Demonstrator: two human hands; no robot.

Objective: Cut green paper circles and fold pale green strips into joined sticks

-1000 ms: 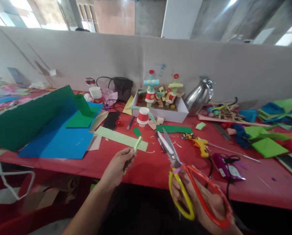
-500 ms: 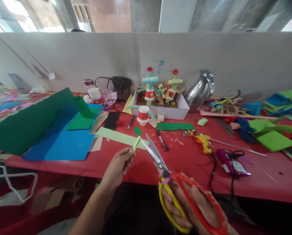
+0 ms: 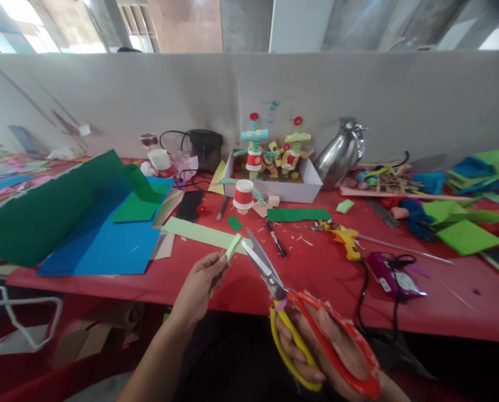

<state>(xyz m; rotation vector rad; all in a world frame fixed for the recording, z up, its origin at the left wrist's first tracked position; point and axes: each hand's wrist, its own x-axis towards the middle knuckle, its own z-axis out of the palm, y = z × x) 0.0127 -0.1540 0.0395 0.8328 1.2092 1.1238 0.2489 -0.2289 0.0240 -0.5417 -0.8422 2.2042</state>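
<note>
My left hand (image 3: 201,285) pinches a narrow light green paper strip (image 3: 233,245), whose upper end sticks up past the fingertips. My right hand (image 3: 312,340) grips a pair of scissors (image 3: 270,278) with one yellow and one red handle. The blades are parted, their tips just right of the strip and apart from it. Behind the strip, a wider pale green paper band (image 3: 201,231) lies flat on the table. Small dark green paper cutouts (image 3: 234,223) lie beyond it, and a paper cup figure (image 3: 244,195) with folded paper arms stands farther back.
On the red table (image 3: 241,290) a black marker (image 3: 277,239) and dark green strip (image 3: 298,215) lie ahead. A yellow glue gun (image 3: 346,240) and purple device (image 3: 394,276) with cables are at right. A white box (image 3: 291,192) of figures and a steel jug (image 3: 339,153) stand behind; blue sheets (image 3: 102,251) lie left.
The scissors and my right hand have shifted very slightly left, with the blade tips a little nearer the strip. My left hand keeps its hold; the view has moved slightly.
</note>
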